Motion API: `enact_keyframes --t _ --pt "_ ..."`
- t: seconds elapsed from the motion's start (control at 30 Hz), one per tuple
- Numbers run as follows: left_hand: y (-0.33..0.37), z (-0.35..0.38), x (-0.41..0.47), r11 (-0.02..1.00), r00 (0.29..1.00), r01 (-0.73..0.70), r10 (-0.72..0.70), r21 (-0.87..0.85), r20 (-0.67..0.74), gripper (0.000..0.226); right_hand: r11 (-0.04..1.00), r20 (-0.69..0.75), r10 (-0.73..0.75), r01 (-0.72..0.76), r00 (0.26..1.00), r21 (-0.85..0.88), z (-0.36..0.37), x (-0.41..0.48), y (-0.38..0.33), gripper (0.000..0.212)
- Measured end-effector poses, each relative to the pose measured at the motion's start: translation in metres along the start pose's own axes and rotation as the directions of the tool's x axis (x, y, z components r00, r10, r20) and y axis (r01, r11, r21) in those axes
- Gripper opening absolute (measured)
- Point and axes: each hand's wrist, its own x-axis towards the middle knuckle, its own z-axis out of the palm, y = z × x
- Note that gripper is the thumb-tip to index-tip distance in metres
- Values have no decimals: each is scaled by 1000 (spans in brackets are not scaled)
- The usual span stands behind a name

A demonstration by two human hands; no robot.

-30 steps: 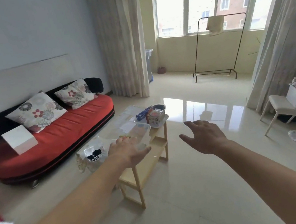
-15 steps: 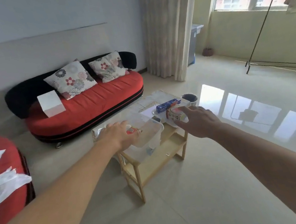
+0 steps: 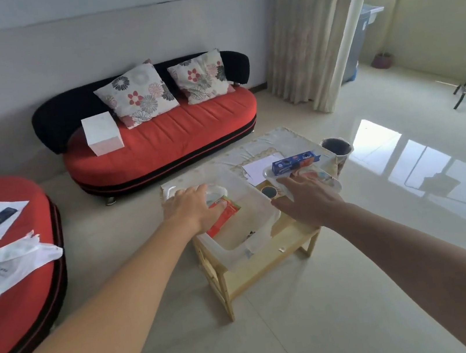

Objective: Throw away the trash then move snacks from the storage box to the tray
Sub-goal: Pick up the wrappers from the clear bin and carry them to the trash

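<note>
The red snack packet (image 3: pixel 224 218) lay in the near-left part of the clear storage box (image 3: pixel 273 215), directly under the left grip (image 3: pixel 191 210). Its long axis ran diagonally from the near-left toward the far-right, roughly in line with that forearm. The left grip was therefore much the nearer. Its fingers were loosely spread over the packet and plainly held nothing, though I could not tell if the thumb touched the wrapper. The right grip (image 3: pixel 308 199) hovered flat and empty over the near edge of the white tray (image 3: pixel 337 185), just beside the box on the right of the worktop (image 3: pixel 251 147). The tray already carried a blue biscuit box (image 3: pixel 296 161) at its far side and a dark round item (image 3: pixel 269 192) at its left corner. The likely path was a short carry rightward over the box wall, where the right grip itself stood in the way. A dark cup (image 3: pixel 337 146) stood beyond the tray, with a white sheet (image 3: pixel 259 166) lying behind.
</note>
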Motion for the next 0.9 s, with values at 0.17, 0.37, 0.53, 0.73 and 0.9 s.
enact_keyframes --t 0.17,0.37,0.53,0.73,0.9 --pt "1 11 64 1000 999 15 -15 6 30 74 999 78 -43 42 996 12 7 70 4 67" --pt "4 34 132 1000 998 21 -21 10 58 76 997 147 -83 81 986 20 27 141 5 67" --pt "4 62 167 998 995 66 -64 -19 81 80 987 233 -160 152 959 53 57 184 3 68" --pt "-7 94 206 988 988 135 -128 -80 86 80 974 377 -225 209 899 82 115 225 18 71" --pt "-8 130 229 961 962 248 -229 -124 146 79 961 470 -271 261 840 88 164 250 26 73"
